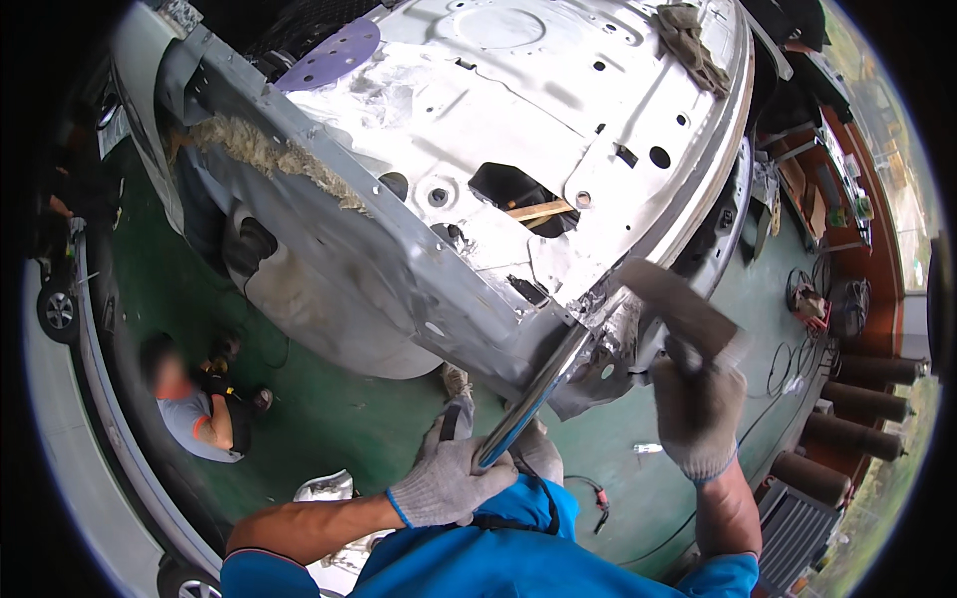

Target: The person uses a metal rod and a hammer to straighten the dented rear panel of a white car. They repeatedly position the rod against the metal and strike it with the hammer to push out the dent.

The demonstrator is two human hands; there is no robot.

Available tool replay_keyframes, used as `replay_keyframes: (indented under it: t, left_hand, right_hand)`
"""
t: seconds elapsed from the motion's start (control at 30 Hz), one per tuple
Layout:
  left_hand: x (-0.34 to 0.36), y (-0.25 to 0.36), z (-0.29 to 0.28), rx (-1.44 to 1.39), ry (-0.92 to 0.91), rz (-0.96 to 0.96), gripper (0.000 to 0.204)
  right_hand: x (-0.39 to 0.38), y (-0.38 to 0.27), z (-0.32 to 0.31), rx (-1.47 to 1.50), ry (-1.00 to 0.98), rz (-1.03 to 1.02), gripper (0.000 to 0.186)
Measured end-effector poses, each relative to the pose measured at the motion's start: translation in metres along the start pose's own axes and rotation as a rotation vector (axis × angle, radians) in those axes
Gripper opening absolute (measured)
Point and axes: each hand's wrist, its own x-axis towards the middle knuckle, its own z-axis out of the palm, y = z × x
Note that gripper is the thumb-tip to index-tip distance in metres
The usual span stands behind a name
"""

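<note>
1. Facing a broad, silver-white sheet-metal car body (538,110) edged on the left by a long grey steel rail (399,234). Watch the rail's near corner rather than the hands, probably the best guide for aiming.
2. Find the long, shiny steel bar (538,394) slanting up from the left hand (459,483) to that corner, ending somewhere hard to make out beside silver crumpled metal (620,321). Best to brace it firmly and hold its angle, to avoid skidding.
3. Note the blocky grey-brown hammer (683,314), blurred, near the corner. Probably best to swing short and square, with a loose wrist, starting lightly.
4. See the left hand, knit-gloved in pale grey, closed around the bar's near end. Grip securely, with fingers well out of the hammer's path.
5. See the right hand (698,414), gloved alike, curled into a fist, apparently around the hammer's handle; impossible to tell how tightly through the blur.
</note>
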Motion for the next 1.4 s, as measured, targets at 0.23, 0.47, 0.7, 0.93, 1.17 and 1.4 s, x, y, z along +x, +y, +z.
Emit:
replay_keyframes:
  t: [0.23,0.47,0.7,0.93,1.17,1.4]
  left_hand:
    - [0.003,-0.005,0.001,0.047,0.025,0.069,0.028]
    - [0.004,-0.008,0.001,0.048,0.037,0.082,0.028]
    - [0.002,-0.003,0.002,0.064,0.035,0.049,0.026]
    - [-0.003,0.006,0.004,-0.067,0.026,-0.031,0.024]
    - [-0.003,0.007,0.004,-0.092,0.022,-0.036,0.023]
    - [-0.001,0.001,0.006,-0.006,0.084,0.059,0.022]
  right_hand:
    - [0.003,-0.002,0.004,-0.010,-0.018,-0.048,0.028]
    - [0.004,0.001,0.002,-0.082,0.025,-0.109,0.024]
    - [0.005,0.002,0.006,-0.081,-0.006,-0.010,0.022]
    - [0.003,0.005,0.005,-0.045,0.050,-0.124,0.025]
    - [0.002,0.005,0.007,-0.003,0.006,-0.052,0.027]
    - [0.001,0.006,0.009,-0.053,-0.036,-0.217,0.031]
